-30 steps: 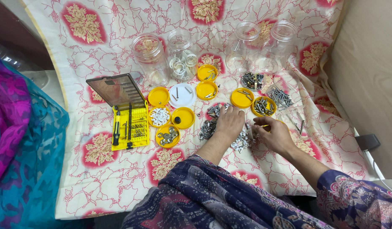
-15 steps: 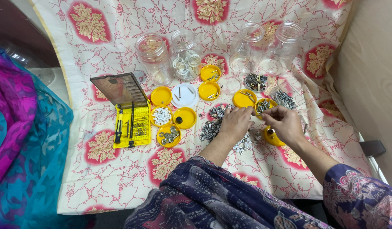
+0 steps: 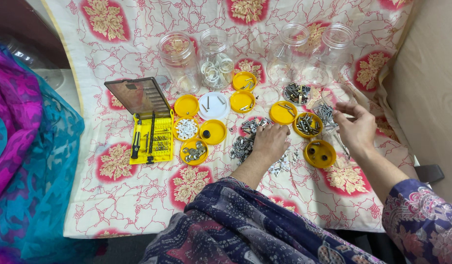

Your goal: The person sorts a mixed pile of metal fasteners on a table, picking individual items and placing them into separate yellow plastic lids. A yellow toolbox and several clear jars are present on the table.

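Observation:
My left hand (image 3: 270,142) rests with its fingers curled down on a loose pile of silver screws and fasteners (image 3: 241,145); its fingertips are hidden. My right hand (image 3: 357,129) is raised to the right with thumb and fingers apart, just beside a heap of grey screws (image 3: 324,112). Nothing shows between its fingers. Between the hands sit a yellow lid of mixed screws (image 3: 307,124) and a yellow lid with two dark pieces (image 3: 319,153). Small white pieces (image 3: 282,164) lie below my left hand.
Several clear jars (image 3: 178,55) stand at the back of the floral cloth (image 3: 113,205). More yellow lids (image 3: 187,128), a white lid (image 3: 213,105) and an open yellow screwdriver kit (image 3: 152,137) lie to the left. A beige wall (image 3: 431,73) closes the right side, and bright fabric (image 3: 25,146) lies left.
My right hand lifted from the table, met the left hand near the lid of screws, then swung right to the grey screw heap. The left hand stayed on the loose pile.

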